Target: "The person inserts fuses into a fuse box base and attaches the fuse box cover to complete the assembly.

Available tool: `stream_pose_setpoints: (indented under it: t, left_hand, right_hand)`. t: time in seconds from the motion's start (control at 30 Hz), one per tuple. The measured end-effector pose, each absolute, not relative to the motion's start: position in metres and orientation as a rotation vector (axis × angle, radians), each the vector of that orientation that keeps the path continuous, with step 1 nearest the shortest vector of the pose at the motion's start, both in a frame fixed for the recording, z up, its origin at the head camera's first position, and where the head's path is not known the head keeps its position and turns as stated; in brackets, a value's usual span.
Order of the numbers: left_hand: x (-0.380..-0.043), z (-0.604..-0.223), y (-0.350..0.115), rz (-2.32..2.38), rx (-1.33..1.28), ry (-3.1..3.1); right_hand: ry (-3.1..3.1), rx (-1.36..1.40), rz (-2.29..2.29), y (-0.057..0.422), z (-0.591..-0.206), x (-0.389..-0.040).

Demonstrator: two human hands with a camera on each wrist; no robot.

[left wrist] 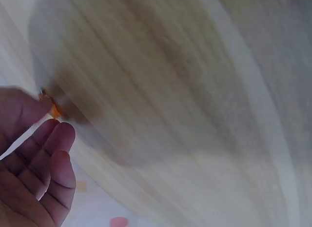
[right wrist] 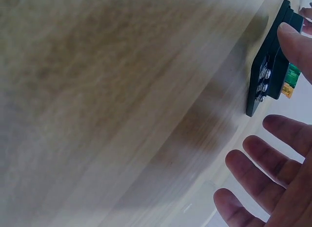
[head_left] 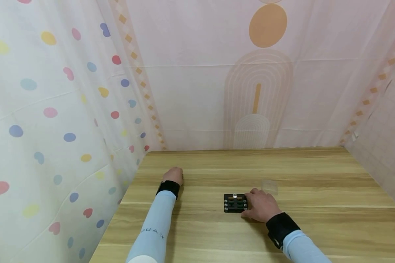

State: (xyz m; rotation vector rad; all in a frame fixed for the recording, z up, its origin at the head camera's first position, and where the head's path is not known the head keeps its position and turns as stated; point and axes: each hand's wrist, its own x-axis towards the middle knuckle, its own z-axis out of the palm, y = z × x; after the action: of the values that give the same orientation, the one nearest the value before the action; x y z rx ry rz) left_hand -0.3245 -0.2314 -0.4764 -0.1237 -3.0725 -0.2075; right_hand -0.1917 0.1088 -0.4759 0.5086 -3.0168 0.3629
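At the left part of the table, my left hand [head_left: 173, 175] pinches a small orange blade fuse [left wrist: 55, 111] between thumb and fingertips, close over the wood; most of the fuse is hidden by the thumb. A black fuse block [head_left: 235, 203] with metal screws along its ends lies near the middle of the table. Beside its right end is my right hand [head_left: 261, 205], fingers spread and fairly straight. In the right wrist view the thumb [right wrist: 294, 44] lies against the block's side. Green and orange fuses [right wrist: 291, 76] stick up from the block.
A clear plastic cover [head_left: 270, 186] lies on the wooden table [head_left: 197, 233] just beyond my right hand. Patterned curtains [head_left: 191, 102] hang along the table's back and sides.
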Motion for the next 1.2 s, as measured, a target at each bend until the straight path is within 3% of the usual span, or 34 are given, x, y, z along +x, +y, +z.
stream_pose_setpoints:
  t: [0.37, 1.2]
  left_hand:
    - [-0.325, -0.479, -0.238, -0.232, -0.018, -3.084]
    - [-0.318, -0.466, -0.233, -0.244, -0.124, -3.058]
  right_hand:
    - [-3.011, 0.511, 0.362, 0.109, -0.479, -0.192]
    - [-3.014, 0.533, 0.361, 0.105, -0.475, -0.195]
